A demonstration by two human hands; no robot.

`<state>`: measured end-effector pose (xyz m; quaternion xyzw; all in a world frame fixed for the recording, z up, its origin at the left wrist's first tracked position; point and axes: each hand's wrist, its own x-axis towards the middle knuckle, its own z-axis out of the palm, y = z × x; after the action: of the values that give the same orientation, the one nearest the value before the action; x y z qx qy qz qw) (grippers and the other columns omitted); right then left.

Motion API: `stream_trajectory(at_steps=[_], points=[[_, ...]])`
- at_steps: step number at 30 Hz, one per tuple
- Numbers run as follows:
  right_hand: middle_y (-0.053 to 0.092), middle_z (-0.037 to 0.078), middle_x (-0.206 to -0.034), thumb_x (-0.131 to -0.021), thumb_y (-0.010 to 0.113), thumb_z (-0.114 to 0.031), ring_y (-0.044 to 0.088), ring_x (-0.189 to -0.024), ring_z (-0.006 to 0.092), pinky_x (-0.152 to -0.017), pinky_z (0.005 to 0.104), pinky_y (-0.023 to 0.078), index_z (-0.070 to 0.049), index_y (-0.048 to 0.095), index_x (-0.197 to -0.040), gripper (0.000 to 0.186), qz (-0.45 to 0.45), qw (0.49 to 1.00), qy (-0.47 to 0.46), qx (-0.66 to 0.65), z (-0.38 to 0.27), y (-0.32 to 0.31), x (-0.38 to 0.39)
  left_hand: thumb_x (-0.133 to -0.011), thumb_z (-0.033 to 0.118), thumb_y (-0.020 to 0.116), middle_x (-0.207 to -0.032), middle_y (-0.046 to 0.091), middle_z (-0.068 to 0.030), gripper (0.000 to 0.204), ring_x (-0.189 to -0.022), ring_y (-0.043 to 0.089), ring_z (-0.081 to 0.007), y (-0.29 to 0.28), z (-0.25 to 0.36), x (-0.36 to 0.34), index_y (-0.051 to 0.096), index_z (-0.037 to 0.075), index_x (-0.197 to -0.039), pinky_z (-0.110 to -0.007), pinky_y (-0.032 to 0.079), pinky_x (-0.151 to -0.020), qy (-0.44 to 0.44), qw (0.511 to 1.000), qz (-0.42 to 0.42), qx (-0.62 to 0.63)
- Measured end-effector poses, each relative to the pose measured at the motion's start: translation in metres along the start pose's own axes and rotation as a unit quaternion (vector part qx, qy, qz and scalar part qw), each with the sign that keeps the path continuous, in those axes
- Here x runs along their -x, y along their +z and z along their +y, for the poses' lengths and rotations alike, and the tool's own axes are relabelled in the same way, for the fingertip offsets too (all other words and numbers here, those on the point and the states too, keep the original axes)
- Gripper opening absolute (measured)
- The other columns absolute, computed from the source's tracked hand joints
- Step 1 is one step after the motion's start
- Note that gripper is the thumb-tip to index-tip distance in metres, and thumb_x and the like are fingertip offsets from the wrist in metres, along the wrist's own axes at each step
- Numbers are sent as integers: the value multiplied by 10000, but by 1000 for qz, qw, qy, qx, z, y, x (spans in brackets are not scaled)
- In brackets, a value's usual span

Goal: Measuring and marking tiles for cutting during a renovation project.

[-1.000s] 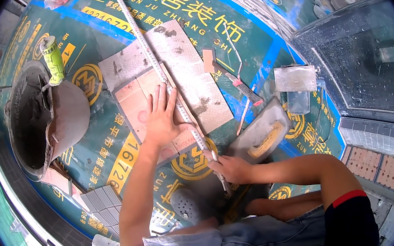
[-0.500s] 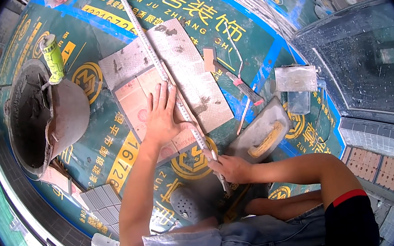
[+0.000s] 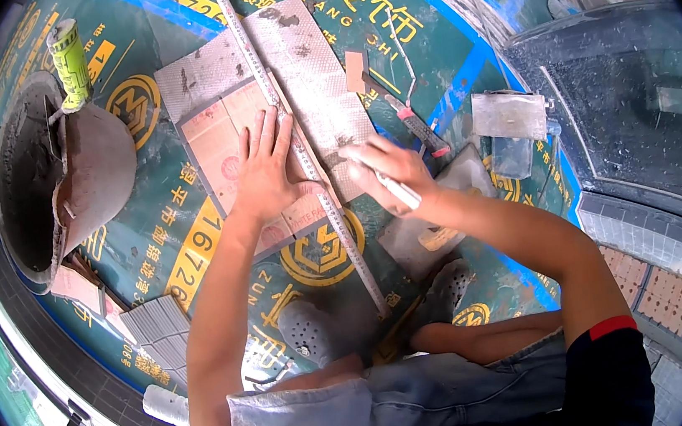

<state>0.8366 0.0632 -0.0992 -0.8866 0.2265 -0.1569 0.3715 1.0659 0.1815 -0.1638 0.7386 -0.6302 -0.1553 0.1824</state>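
Note:
My left hand (image 3: 265, 175) lies flat with fingers spread on a reddish-brown tile (image 3: 219, 138). Its thumb side rests against a long, thin ruler (image 3: 307, 158) with graduated markings, which runs slantwise across the tile and past its near corner. In my right hand (image 3: 404, 174) is a white pen-like marker (image 3: 393, 186), gripped in closed fingers above the right side of the boards. Under the brown tile is a larger, pale textured tile (image 3: 311, 61) with dark smears.
A mortar bucket (image 3: 92, 170) with a yellow-green can (image 3: 70, 67) on its rim stands left. Right lie a red-and-black handled cutter (image 3: 420, 130), a grey trowel float (image 3: 412, 243) and a metal box (image 3: 508, 114). Stacked grey tiles (image 3: 157, 331) sit lower left.
My right hand has moved up and away from the ruler's near end, and the white marker now shows clearly in it. My left hand stays on the tile. The whole view has shifted slightly.

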Motion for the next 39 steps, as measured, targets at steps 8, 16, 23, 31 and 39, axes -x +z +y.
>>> stream_trajectory(at_steps=[8,16,23,31,39], points=[[730,142,-951,-960,680,-123,709,-837,192,-759,322,558,7,685,-1147,227,115,981,28,-157,24,35,-82,-607,578,902,-1679,251,-220,1335,-1582,183,-389,2,-3,0,238,25,-1625,-594,128,-1267,4,1000,10,29],[733,218,-1119,-984,658,-232,728,-1031,370,-875,390,575,-41,690,-1246,326,138,978,51,-145,22,65,-113,-600,559,915,-1669,273,-219,1330,-1575,206,-389,3,-5,0,251,15,-1616,-577,148,-1271,9,1000,19,22],[733,201,-1140,-982,663,-233,727,-1042,362,-882,392,573,-75,687,-1277,335,121,982,49,-136,27,72,-121,-579,535,926,-1670,269,-221,1347,-1575,206,-391,2,-5,1,247,5,-1615,-579,148,-1271,5,999,18,42],[751,199,-1072,-988,661,-207,759,-990,280,-857,353,573,-24,658,-1289,353,84,993,18,-83,28,68,-115,-560,530,936,-1677,249,-219,1375,-1584,176,-384,1,-4,0,234,5,-1621,-568,115,-1282,3,999,13,49],[740,200,-971,-971,659,-119,754,-842,273,-765,328,573,28,661,-1243,310,42,995,-9,-94,11,50,-49,-553,499,947,-1678,254,-215,1366,-1585,176,-376,1,-4,0,245,13,-1620,-566,119,-1278,-2,998,8,55]])
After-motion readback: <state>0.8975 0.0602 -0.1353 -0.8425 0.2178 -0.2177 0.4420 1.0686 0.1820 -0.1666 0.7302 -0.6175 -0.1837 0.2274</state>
